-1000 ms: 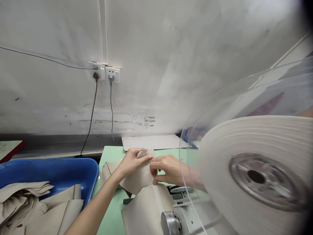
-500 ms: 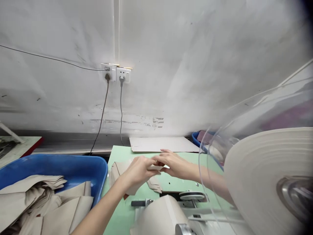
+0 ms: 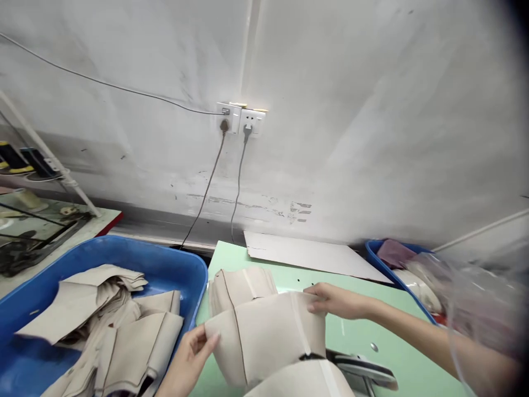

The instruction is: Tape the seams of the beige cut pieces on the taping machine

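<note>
Piece (image 3: 268, 336) is over the green counter (image 3: 347, 335), your L hand (image 3: 188, 355) w/ its grip pinched on the L edge, R hand (image 3: 330, 300) clamped at the far R corner. Tape (image 3: 301, 320) on it & on the stack (image 3: 239, 289) behind, so prob. done; pcs (image 3: 136, 342) in blue tub (image 3: 198, 270) show none, prob. left. Grey wall (image 3: 351, 110) w/ sockets (image 3: 253, 122) beyond.

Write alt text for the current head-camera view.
A person's left hand and right hand hold a beige panel over a pale green table. A blue tub of similar pieces stands at left; behind, two plugged-in cords hang from wall sockets.
</note>
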`<act>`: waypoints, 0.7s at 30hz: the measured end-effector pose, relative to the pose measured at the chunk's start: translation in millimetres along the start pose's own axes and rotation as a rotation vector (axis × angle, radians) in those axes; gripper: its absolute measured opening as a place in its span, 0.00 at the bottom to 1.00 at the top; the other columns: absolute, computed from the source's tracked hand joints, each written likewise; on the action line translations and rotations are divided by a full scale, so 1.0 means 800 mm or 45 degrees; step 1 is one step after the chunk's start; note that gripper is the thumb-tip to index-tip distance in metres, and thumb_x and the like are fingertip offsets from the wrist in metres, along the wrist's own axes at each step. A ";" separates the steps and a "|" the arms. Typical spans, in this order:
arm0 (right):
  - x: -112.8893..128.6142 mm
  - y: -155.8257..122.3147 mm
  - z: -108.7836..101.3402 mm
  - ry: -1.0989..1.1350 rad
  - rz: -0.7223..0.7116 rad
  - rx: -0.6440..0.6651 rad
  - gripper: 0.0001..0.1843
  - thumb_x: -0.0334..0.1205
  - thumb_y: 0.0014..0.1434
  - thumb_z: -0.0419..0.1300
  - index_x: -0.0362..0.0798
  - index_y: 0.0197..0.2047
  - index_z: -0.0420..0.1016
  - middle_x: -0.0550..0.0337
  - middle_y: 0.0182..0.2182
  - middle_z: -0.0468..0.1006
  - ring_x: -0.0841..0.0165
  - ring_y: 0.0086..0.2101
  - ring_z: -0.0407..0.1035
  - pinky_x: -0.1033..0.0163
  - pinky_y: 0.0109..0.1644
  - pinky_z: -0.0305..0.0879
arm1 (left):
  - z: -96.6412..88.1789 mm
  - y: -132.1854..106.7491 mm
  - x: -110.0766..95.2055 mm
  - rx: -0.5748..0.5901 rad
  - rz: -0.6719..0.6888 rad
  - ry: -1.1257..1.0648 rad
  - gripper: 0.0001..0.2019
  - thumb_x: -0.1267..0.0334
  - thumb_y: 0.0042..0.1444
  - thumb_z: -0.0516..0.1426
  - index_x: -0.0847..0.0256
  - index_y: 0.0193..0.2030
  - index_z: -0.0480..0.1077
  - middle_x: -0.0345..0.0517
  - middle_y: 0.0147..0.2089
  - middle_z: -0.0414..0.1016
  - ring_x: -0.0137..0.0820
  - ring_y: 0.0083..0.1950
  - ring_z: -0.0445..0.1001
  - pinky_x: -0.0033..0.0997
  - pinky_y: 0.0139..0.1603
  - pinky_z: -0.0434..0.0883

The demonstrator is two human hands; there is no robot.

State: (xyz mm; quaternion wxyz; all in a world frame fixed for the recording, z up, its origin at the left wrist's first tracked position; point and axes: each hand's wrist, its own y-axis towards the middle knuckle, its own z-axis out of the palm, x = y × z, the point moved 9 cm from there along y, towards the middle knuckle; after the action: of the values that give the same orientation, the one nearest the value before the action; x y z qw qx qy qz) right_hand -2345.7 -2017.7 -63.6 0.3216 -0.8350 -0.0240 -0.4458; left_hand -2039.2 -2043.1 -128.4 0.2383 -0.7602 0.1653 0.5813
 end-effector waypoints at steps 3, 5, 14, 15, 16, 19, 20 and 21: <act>-0.016 0.073 -0.031 -0.088 0.115 -0.060 0.15 0.48 0.58 0.56 0.45 0.40 0.74 0.54 0.36 0.77 0.63 0.38 0.72 0.63 0.40 0.68 | -0.015 0.047 0.013 -0.201 -0.081 -0.231 0.23 0.44 0.61 0.50 0.58 0.53 0.70 0.52 0.45 0.81 0.46 0.44 0.79 0.39 0.40 0.76; -0.026 0.127 -0.048 -0.213 0.214 -0.126 0.22 0.45 0.56 0.58 0.42 0.52 0.71 0.47 0.42 0.77 0.58 0.42 0.73 0.59 0.43 0.70 | -0.034 0.077 0.041 -0.389 -0.104 0.002 0.24 0.48 0.63 0.47 0.64 0.55 0.67 0.57 0.46 0.80 0.44 0.42 0.80 0.38 0.37 0.77; 0.009 0.112 -0.049 -0.511 -0.004 -0.251 0.36 0.50 0.60 0.54 0.55 0.69 0.49 0.48 0.66 0.55 0.55 0.57 0.65 0.55 0.57 0.66 | -0.184 0.028 0.148 -0.505 -0.214 0.894 0.19 0.65 0.60 0.50 0.61 0.57 0.69 0.58 0.61 0.70 0.49 0.67 0.61 0.57 0.67 0.53; 0.015 0.083 -0.051 -0.521 -0.041 -0.274 0.35 0.52 0.60 0.54 0.57 0.68 0.51 0.50 0.65 0.56 0.56 0.56 0.66 0.56 0.56 0.67 | -0.193 0.024 0.155 -0.424 -0.218 0.952 0.18 0.65 0.60 0.51 0.60 0.56 0.70 0.57 0.60 0.71 0.51 0.67 0.61 0.60 0.66 0.52; 0.020 0.051 -0.056 -0.523 -0.061 -0.322 0.34 0.55 0.60 0.53 0.58 0.68 0.53 0.51 0.65 0.57 0.56 0.56 0.67 0.57 0.55 0.68 | -0.198 0.022 0.161 -0.340 -0.210 1.006 0.17 0.64 0.60 0.51 0.58 0.54 0.72 0.55 0.59 0.73 0.51 0.66 0.61 0.62 0.66 0.50; 0.022 -0.049 -0.073 -0.454 -0.086 -0.554 0.34 0.63 0.59 0.54 0.59 0.65 0.59 0.50 0.64 0.59 0.59 0.52 0.70 0.58 0.51 0.72 | -0.198 0.027 0.167 -0.142 -0.125 1.162 0.13 0.64 0.60 0.52 0.56 0.49 0.74 0.50 0.56 0.76 0.46 0.63 0.66 0.57 0.68 0.49; 0.021 -0.086 -0.077 -0.439 -0.101 -0.683 0.34 0.64 0.59 0.54 0.59 0.64 0.62 0.48 0.63 0.61 0.60 0.50 0.71 0.60 0.49 0.73 | -0.196 0.027 0.166 -0.107 -0.094 1.215 0.13 0.66 0.60 0.52 0.57 0.48 0.73 0.50 0.55 0.77 0.44 0.61 0.68 0.53 0.67 0.51; 0.019 -0.125 -0.078 -0.444 -0.120 -0.835 0.31 0.64 0.60 0.54 0.59 0.62 0.64 0.46 0.61 0.63 0.62 0.49 0.71 0.61 0.48 0.73 | -0.193 0.026 0.164 -0.083 -0.067 1.266 0.13 0.67 0.60 0.52 0.59 0.48 0.73 0.51 0.53 0.77 0.42 0.58 0.70 0.49 0.66 0.54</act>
State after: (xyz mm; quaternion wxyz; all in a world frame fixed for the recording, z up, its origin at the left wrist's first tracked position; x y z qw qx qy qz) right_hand -2414.5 -1977.1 24.2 0.0071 -0.9550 0.0273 -0.2953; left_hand -1891.0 -2142.6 -225.5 0.1214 -0.9564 0.2213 0.1471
